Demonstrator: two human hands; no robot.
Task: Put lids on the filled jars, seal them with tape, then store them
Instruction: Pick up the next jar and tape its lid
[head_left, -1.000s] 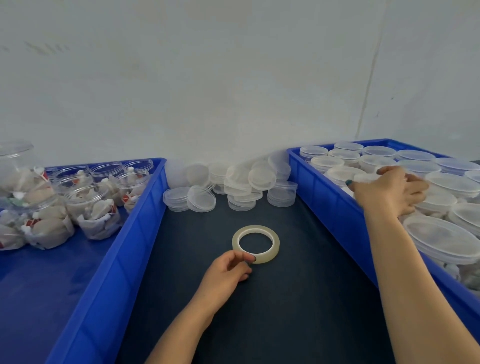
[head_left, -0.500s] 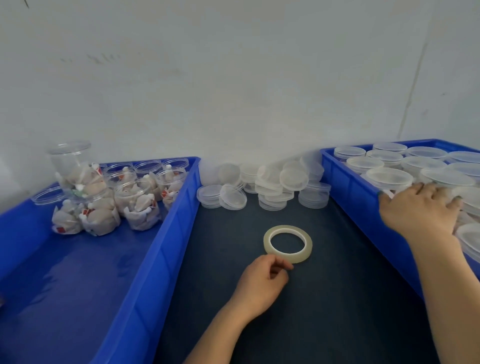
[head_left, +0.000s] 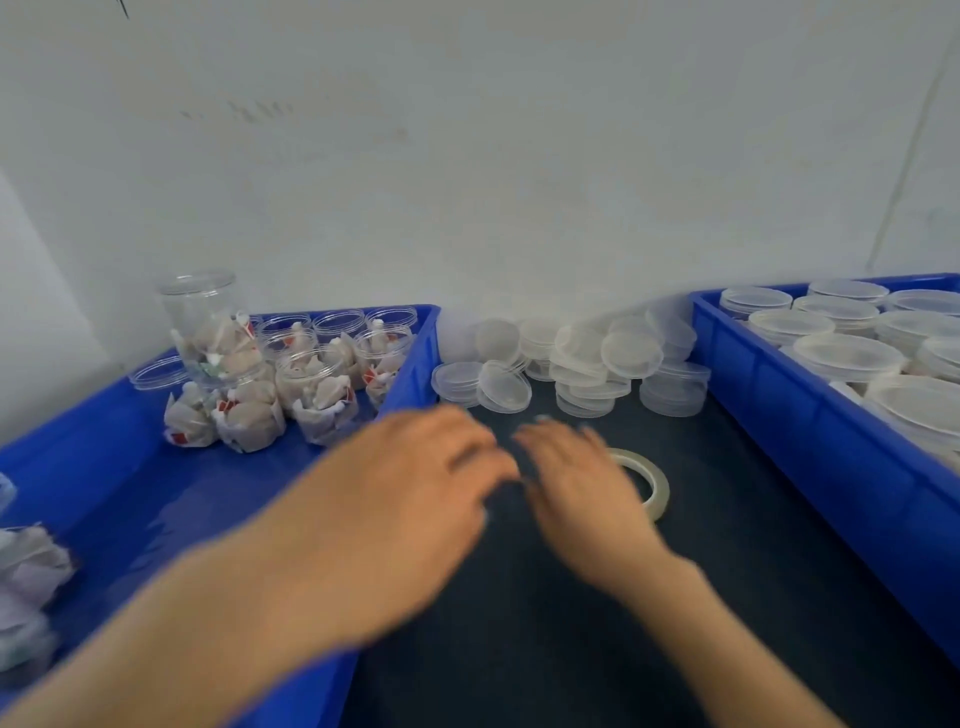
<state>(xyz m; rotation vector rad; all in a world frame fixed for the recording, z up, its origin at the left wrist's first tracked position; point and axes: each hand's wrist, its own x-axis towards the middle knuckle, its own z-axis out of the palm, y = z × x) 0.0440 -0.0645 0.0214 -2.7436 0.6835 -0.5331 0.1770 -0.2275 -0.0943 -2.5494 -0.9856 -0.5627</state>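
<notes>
filled jars sit uncapped in a cluster at ten o'clock, inside the left blue crate, one tall jar stacked on top of the others. both hands are on the move and badly smeared by it.

the right hand has come out of the right blue crate, where half a second ago it rested on a lidded jar. now it hovers over the dark mat, fingers straight and spread, empty, covering the nine o'clock edge of the tape roll. the left hand has left its curled rest at the roll's six o'clock side. it now sits higher and further toward ten o'clock, fingers loosely stretched, with nothing in them that i can see through the blur.

the roll lies flat on the mat as before. the loose lids are heaped at twelve o'clock, untouched. capped jars fill the crate at two o'clock.

my read: one jar looks stored and that cycle is closed. both hands are free and the view has swung toward the left crate, so fetching the next open jar seems to be starting.
</notes>
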